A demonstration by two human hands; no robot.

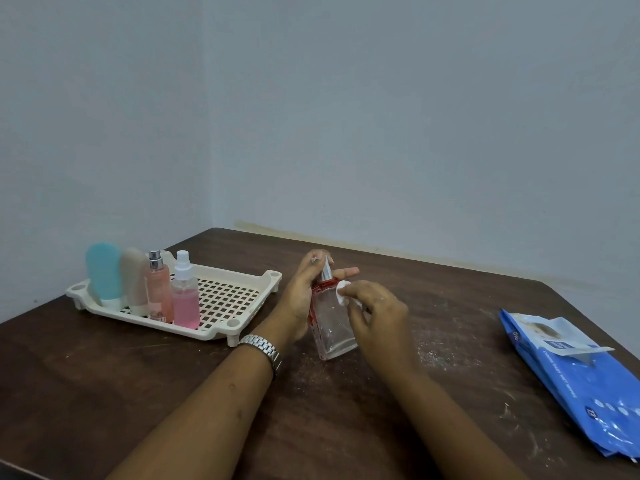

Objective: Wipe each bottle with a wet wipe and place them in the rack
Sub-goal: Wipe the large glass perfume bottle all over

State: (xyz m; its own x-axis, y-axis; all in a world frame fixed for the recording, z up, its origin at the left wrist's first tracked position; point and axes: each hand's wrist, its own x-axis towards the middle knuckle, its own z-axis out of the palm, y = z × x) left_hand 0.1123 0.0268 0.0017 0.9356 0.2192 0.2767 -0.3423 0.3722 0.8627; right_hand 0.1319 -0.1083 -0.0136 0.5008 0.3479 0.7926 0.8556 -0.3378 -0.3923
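A clear square glass bottle point(331, 323) with red trim and a silver pump top is held tilted above the table's middle. My left hand point(302, 296) grips its upper part and neck from the left. My right hand point(372, 315) pinches a small white wet wipe point(343, 291) against the bottle's right shoulder. The cream plastic rack point(228, 306) stands to the left. In its left end stand several bottles: a blue tube point(103, 271), a beige tube point(134, 277), a peach spray bottle point(157, 289) and a pink spray bottle point(185, 297).
A blue pack of wet wipes point(581, 379) lies at the table's right edge with its flap lifted. The dark wooden table point(104, 382) carries white dust specks around the middle. Walls close off the far side and left corner.
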